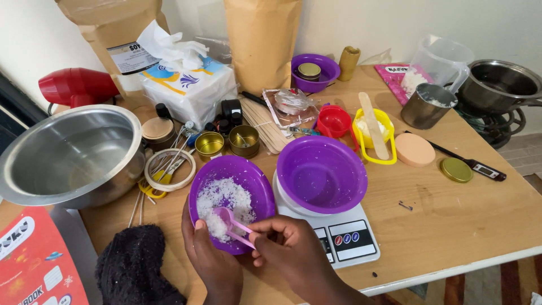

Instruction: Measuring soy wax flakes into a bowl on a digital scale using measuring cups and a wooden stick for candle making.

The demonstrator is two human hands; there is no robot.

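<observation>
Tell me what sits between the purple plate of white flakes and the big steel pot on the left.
Head view: a roll of tape with scissors and thin sticks lies between the purple plate and the steel pot.

Shallow purple plastic bowl point(257, 183) of white flakes point(224, 202) at 6 o'clock, small pink plastic scoop point(231, 223) in it, deep purple plastic bowl point(322, 174) on white kitchen scale point(339, 234), red plastic cup point(334, 121) and yellow plastic cup point(384, 127) at 1 o'clock, black fuzzy cloth point(132, 265) at 7 o'clock, shiny steel pot point(68, 155) at 9 o'clock.

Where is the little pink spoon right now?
In the head view, the pink spoon is low and left of centre, held by the right hand over the flakes in the purple plate.
</observation>
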